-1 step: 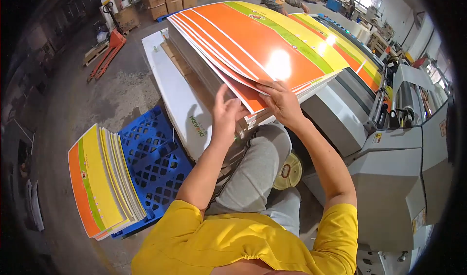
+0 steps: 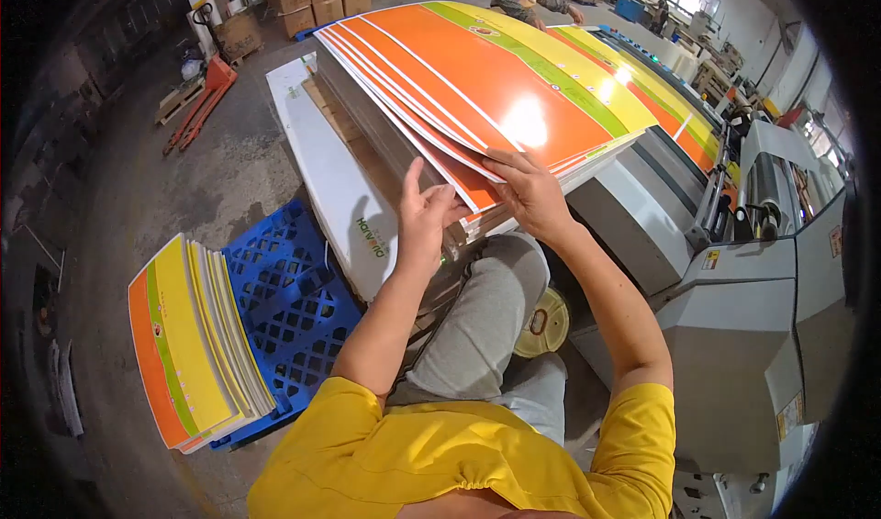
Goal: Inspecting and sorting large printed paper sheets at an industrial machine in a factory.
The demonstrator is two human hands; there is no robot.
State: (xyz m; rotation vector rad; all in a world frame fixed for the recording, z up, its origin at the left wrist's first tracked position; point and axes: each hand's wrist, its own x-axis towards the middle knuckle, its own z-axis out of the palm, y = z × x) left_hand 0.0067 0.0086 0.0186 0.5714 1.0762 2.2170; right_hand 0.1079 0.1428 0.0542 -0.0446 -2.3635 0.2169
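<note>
Open left, barred right
Room is given above the blue pallet (image 2: 292, 312); rightward reach is blocked by the grey machine (image 2: 725, 363).

Right hand (image 2: 535, 200) shifted slightly; more lifted sheet edge (image 2: 479, 167) showing, just beside it

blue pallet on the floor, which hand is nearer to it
Left. The left hand is above and right of the blue pallet, by the near corner of the sheet stack; the right hand is farther right, its grip on the raised printed sheets.
</note>
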